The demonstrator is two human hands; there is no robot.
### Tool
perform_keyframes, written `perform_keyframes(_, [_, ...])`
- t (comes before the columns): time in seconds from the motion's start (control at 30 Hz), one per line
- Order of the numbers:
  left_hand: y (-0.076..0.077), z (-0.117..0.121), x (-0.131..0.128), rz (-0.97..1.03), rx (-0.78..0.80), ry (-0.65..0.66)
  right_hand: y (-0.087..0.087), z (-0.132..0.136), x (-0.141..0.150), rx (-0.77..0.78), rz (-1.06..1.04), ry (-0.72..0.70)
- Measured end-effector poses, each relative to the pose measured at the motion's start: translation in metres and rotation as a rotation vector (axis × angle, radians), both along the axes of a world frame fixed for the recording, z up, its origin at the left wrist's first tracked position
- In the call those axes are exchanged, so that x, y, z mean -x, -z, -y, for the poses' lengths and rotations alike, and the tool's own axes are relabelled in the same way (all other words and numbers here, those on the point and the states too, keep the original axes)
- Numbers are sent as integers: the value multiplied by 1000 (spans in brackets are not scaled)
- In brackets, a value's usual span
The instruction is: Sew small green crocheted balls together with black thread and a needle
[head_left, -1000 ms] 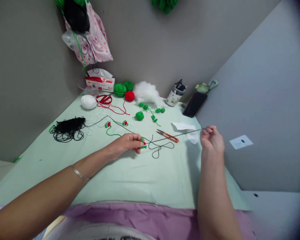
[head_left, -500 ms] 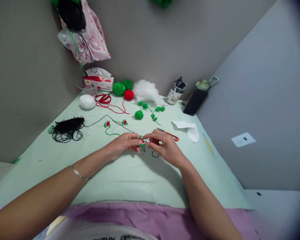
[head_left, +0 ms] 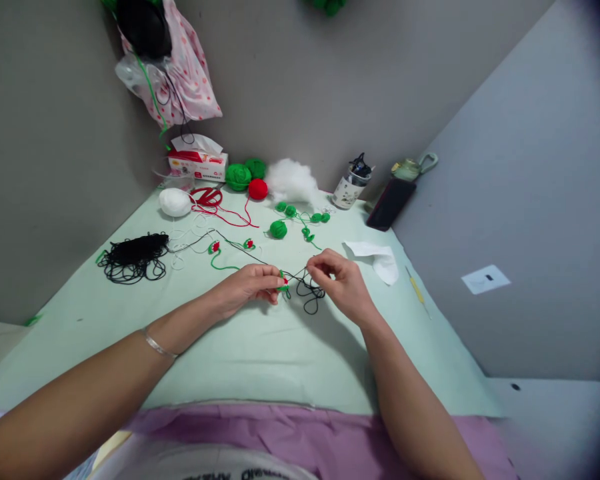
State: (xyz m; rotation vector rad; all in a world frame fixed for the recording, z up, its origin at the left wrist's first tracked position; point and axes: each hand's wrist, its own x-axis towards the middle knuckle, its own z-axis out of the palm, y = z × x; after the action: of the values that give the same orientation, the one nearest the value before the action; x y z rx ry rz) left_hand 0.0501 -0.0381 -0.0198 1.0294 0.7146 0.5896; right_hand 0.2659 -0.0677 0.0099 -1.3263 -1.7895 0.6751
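Between the thumb and fingers of my left hand [head_left: 254, 285] is a small red, white and green crocheted piece [head_left: 284, 284], partly covered by the fingertips. My right hand [head_left: 341, 280] pinches the black yarn [head_left: 308, 268] a short way to the right of that piece; whether a needle is in the pinch is too small to tell. Loose loops of black yarn [head_left: 311, 307] lie on the table below and beside the right fingers. Two similar crocheted pieces, one with a green tail [head_left: 215, 247] and one farther right [head_left: 249, 244], lie beyond my left hand.
At the left lies a black yarn skein [head_left: 137, 257], near a white yarn ball [head_left: 175, 203]. Green yarn balls [head_left: 239, 177], a red ball [head_left: 258, 189] and white stuffing [head_left: 292, 181] line the back. A tissue [head_left: 377, 259] and a yellow crochet hook [head_left: 418, 289] lie right.
My right hand came in from the far right to the crocheted piece, then drew back slightly to the right with the black yarn. The left hand stayed nearly still. The orange snips became hidden.
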Motion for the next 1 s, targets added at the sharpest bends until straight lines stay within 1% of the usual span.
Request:
perform_keyframes(0.1, [0,0,0,5,2,4,2,-5,-8,-6,-71,103])
perform_keyframes(0.47, [1,-1,2,4,2,10,2,-15,-29,-13,-220,359])
perform_keyframes(0.57, [1,-1,2,1,0,11,0,-16,-32,-7,-239,405])
perform_keyframes(0.73, [1,-1,2,1,1,7,-4,-16,-35,-36,-205,472])
perform_keyframes(1.0, [2,-1,2,7,20,3,-2,-19,-41,-57,-220,490])
